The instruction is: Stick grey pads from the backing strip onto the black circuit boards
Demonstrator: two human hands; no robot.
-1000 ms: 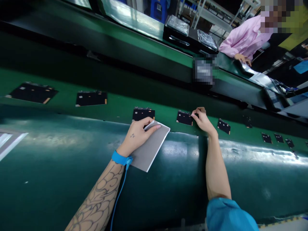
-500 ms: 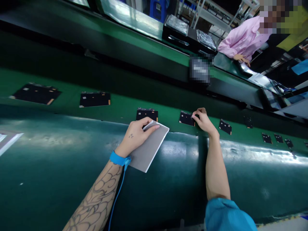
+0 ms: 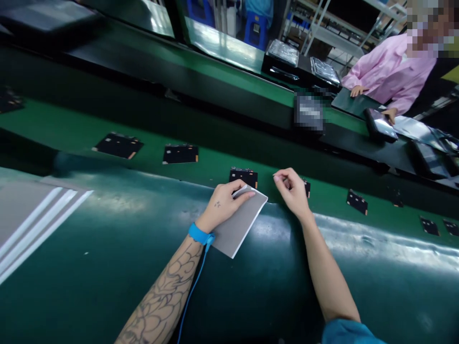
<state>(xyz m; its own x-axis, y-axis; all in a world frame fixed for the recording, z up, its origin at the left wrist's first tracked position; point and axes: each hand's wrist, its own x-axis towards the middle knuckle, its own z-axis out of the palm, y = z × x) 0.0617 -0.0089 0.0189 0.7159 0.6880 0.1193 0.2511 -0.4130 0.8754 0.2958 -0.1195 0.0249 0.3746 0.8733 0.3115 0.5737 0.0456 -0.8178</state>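
Observation:
My left hand (image 3: 229, 200) pinches the upper end of a grey sheet with white edges (image 3: 238, 229), thumb on top; the sheet slants down over the green bench. A blue strap with a cord circles that wrist. Just beyond the fingers lies a black circuit board (image 3: 244, 176) with small light and orange patches. My right hand (image 3: 292, 191) hovers over the green strip with thumb and forefinger pinched together. Whatever its fingertips hold, if anything, is too small to make out. Partly behind this hand sits another black board (image 3: 307, 188).
More black boards (image 3: 181, 154) lie spaced along the green strip (image 3: 211, 167). White-edged grey sheets (image 3: 43, 220) rest on the bench at left. A dark raised ledge runs behind the strip. Across it, a person in a pink jacket (image 3: 394, 71) touches a dark device (image 3: 380, 125).
My right hand has moved left off the board it was touching, toward my left hand. My left hand still grips the sheet. The view has swung left, showing more sheets.

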